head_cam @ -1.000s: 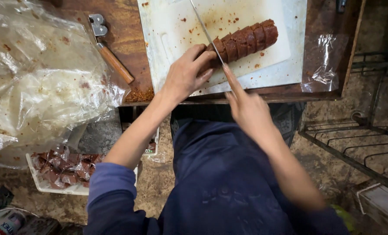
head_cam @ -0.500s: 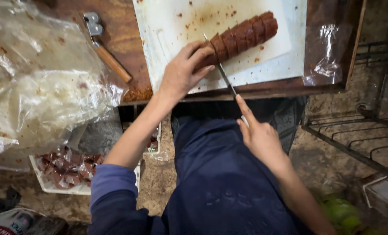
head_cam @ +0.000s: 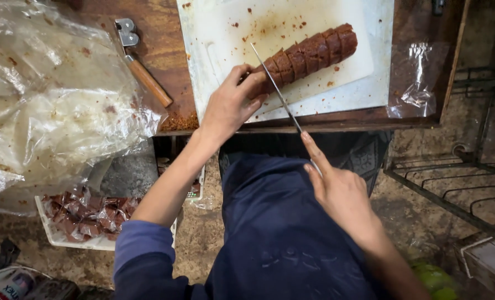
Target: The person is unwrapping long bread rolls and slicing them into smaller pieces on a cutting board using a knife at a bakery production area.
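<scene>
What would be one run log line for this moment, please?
left hand: steadies brown roll | right hand: holds knife, blade at roll's near end | roll: on white cutting board, partly sliced

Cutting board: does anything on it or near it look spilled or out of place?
Yes. Reddish-brown crumbs and smears dirty the white cutting board, and a heap of crumbs lies at the table edge beside it. The board's near edge also slightly overhangs the table.
</scene>
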